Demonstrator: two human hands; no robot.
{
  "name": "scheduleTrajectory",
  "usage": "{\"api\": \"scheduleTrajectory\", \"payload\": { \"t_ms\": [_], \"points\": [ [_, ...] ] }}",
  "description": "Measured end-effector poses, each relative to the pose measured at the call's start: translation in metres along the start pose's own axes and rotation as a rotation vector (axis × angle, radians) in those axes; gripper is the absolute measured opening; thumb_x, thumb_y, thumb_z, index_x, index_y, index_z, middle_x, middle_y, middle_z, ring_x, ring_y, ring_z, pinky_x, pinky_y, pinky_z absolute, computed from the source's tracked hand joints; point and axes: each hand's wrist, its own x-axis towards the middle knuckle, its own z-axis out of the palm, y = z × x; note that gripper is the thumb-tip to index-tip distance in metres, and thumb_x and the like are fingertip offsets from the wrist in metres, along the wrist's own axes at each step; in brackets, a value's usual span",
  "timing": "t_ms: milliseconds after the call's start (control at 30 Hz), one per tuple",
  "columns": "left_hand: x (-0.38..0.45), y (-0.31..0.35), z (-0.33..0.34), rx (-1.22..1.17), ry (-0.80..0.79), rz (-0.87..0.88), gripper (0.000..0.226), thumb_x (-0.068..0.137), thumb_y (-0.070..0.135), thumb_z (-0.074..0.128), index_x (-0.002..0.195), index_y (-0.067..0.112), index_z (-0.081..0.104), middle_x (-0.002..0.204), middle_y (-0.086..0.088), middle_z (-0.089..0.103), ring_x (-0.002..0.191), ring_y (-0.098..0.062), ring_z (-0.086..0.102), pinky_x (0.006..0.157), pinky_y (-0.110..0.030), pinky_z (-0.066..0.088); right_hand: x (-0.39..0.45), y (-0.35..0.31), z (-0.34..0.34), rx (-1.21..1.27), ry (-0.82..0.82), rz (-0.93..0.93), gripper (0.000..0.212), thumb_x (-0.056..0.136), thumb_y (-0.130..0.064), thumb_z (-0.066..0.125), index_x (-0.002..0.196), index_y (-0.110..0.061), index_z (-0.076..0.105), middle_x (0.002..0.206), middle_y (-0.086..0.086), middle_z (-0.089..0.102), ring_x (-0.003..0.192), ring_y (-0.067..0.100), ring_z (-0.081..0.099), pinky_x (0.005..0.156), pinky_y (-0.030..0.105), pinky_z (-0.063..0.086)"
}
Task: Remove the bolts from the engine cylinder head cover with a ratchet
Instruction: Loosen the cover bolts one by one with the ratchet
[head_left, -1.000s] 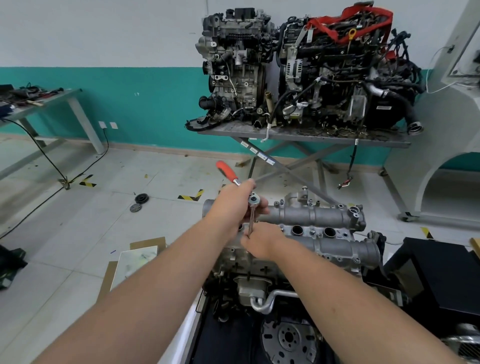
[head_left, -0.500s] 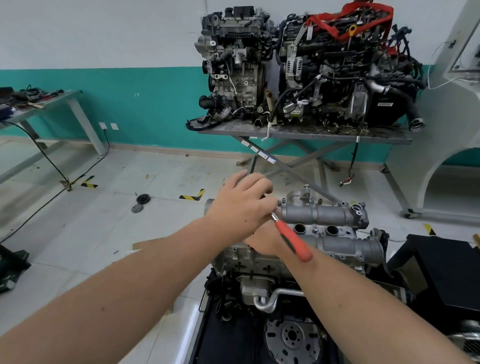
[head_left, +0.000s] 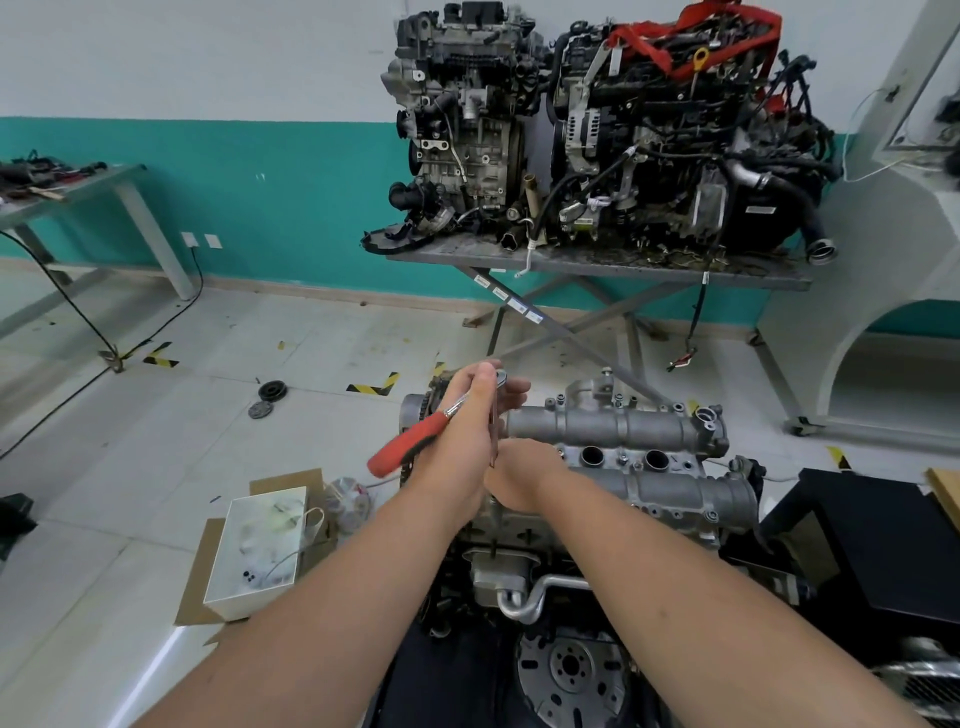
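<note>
L hand (head_left: 467, 441) grip: ratchet (head_left: 415, 439); box (head_left: 254, 551): small bits.

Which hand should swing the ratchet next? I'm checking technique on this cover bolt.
Left. The left hand already holds the ratchet near its head, while the right hand is low by the extension, steadying it.

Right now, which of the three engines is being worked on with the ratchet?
The near, low engine: both hands meet at its left end, unlike the two engines on the table by the wall.
</note>
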Motion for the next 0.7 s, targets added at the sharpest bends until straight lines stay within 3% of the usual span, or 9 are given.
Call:
{"api": "scheduleTrajectory", "payload": {
  "t_ms": [133, 200, 333, 433, 567, 700],
  "points": [
    [0.007, 0.014, -0.020, -0.219, -0.187, -0.250, 0.035, 0.096, 0.043, 0.055, 0.117, 0.015, 0.052, 0.110, -0.006, 0.074, 0.110, -0.020, 0.069, 0.092, -0.039, 0.047, 0.000, 0.005, 0.003, 0.013, 0.009, -0.026, 0.028, 0.096, -0.029, 0.048, 0.110, -0.011, 0.065, 0.109, 0.015, 0.066, 0.086, 0.029, 0.054, 0.079, 0.037, 0.046],
    [0.010, 0.020, -0.024, -0.233, -0.163, -0.327, 0.039, 0.096, 0.047, 0.052, 0.119, 0.014, 0.054, 0.108, -0.004, 0.075, 0.105, -0.018, 0.071, 0.084, -0.035, 0.050, 0.000, 0.005, 0.003, 0.015, 0.019, -0.023, 0.027, 0.096, -0.028, 0.050, 0.109, -0.011, 0.066, 0.108, 0.014, 0.067, 0.083, 0.027, 0.051, 0.079, 0.037, 0.046],
    [0.010, 0.026, -0.023, -0.188, -0.104, -0.369, 0.063, 0.103, 0.049, 0.041, 0.142, 0.000, 0.048, 0.117, -0.007, 0.073, 0.104, -0.015, 0.071, 0.069, -0.025, 0.057, 0.001, 0.004, 0.002, 0.033, 0.013, -0.005, 0.029, 0.095, -0.031, 0.049, 0.109, -0.013, 0.067, 0.110, 0.012, 0.067, 0.084, 0.025, 0.050, 0.081, 0.036, 0.047],
    [0.009, 0.027, -0.027, -0.156, -0.145, -0.386, 0.061, 0.104, 0.047, 0.038, 0.142, 0.001, 0.051, 0.125, -0.005, 0.070, 0.111, -0.012, 0.069, 0.084, -0.029, 0.052, 0.001, 0.004, 0.001, 0.045, 0.003, -0.003, 0.025, 0.094, -0.031, 0.050, 0.105, -0.015, 0.067, 0.109, 0.011, 0.067, 0.083, 0.025, 0.051, 0.081, 0.035, 0.047],
    [0.008, 0.026, -0.029, -0.193, -0.272, -0.448, 0.048, 0.095, 0.042, 0.050, 0.122, 0.007, 0.069, 0.127, -0.006, 0.069, 0.121, -0.012, 0.063, 0.114, -0.039, 0.034, -0.002, 0.005, 0.000, 0.071, -0.013, 0.002, 0.020, 0.094, -0.029, 0.051, 0.102, -0.016, 0.063, 0.112, 0.013, 0.067, 0.087, 0.027, 0.053, 0.081, 0.036, 0.047],
    [0.008, 0.028, -0.023, -0.180, -0.316, -0.452, 0.032, 0.085, 0.036, 0.061, 0.104, 0.013, 0.071, 0.118, -0.012, 0.072, 0.116, -0.022, 0.067, 0.112, -0.043, 0.037, -0.005, 0.007, 0.000, 0.100, -0.016, 0.000, 0.010, 0.094, -0.029, 0.053, 0.096, -0.020, 0.056, 0.115, 0.012, 0.066, 0.097, 0.028, 0.060, 0.082, 0.035, 0.046]
  ]
}}
